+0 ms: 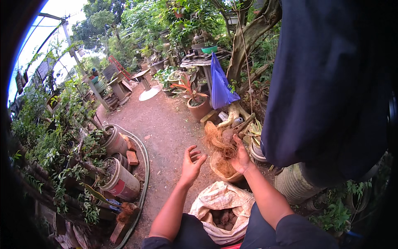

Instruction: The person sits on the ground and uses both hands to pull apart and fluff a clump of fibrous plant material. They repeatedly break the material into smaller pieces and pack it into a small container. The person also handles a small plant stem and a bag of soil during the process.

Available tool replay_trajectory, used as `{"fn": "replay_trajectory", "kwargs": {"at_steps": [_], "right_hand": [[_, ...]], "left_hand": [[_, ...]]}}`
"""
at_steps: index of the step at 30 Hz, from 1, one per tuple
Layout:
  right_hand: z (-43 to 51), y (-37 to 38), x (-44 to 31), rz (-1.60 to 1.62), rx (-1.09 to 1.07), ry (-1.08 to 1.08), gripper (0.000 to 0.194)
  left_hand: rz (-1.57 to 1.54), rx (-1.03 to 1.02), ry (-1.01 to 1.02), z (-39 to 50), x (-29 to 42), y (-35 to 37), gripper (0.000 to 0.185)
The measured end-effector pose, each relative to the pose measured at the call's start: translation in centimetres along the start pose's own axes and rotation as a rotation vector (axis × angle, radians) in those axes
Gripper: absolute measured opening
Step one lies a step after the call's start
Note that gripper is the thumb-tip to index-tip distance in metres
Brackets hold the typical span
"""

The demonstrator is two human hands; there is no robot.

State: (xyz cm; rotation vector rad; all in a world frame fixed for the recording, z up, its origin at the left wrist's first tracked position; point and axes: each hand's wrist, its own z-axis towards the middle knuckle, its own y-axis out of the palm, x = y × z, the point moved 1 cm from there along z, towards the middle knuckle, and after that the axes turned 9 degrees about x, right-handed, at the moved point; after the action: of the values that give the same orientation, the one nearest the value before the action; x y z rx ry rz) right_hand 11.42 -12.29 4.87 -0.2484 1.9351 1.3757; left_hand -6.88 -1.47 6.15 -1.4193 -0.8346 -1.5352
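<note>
My left hand (192,166) is raised over the dirt path, fingers loosely curled and apart, holding nothing. To its right, my right hand (242,157) has its fingers stretched upward against brown coir fibre (228,151); whether it grips any strands cannot be told. Below that hand, a pale tan basin (214,167) contains more loose fibre (225,168). A heap of orange-brown coir (213,135) lies just beyond the basin. Between my knees stands an open white woven sack (205,199), its rim rolled down, with dark brown chunks (224,218) inside.
A hose (146,162) curves along the left, beside bucket planters (122,183) and bricks (132,157). A blue plastic bag (221,85) hangs near a tree trunk (245,40). Dark cloth (323,77) fills the upper right, above a ribbed pot (293,183). A terracotta pot (199,109) stands ahead.
</note>
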Motion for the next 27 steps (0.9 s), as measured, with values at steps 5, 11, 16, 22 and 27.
{"fn": "replay_trajectory", "kwargs": {"at_steps": [5, 11, 16, 22, 27], "right_hand": [[0.5, -0.5, 0.5, 0.052, -0.070, 0.087, 0.071], [0.3, 0.7, 2.4, -0.058, -0.158, 0.057, 0.080], [-0.1, 1.5, 3.6, 0.085, -0.220, 0.113, 0.070], [-0.2, 1.2, 3.5, 0.136, -0.128, 0.166, 0.054], [1.1, 0.0, 3.6, 0.279, -0.078, 0.159, 0.051]], "left_hand": [[0.042, -0.132, 0.160, -0.9, -0.2, 1.3, 0.055], [0.098, -0.178, 0.355, -2.4, 2.0, 2.3, 0.044], [0.090, -0.213, 0.345, -2.6, 1.9, 2.0, 0.044], [0.303, -0.420, 0.689, -3.9, 4.2, 2.5, 0.041], [0.223, -0.169, 0.568, -2.9, 4.8, 1.1, 0.039]]}}
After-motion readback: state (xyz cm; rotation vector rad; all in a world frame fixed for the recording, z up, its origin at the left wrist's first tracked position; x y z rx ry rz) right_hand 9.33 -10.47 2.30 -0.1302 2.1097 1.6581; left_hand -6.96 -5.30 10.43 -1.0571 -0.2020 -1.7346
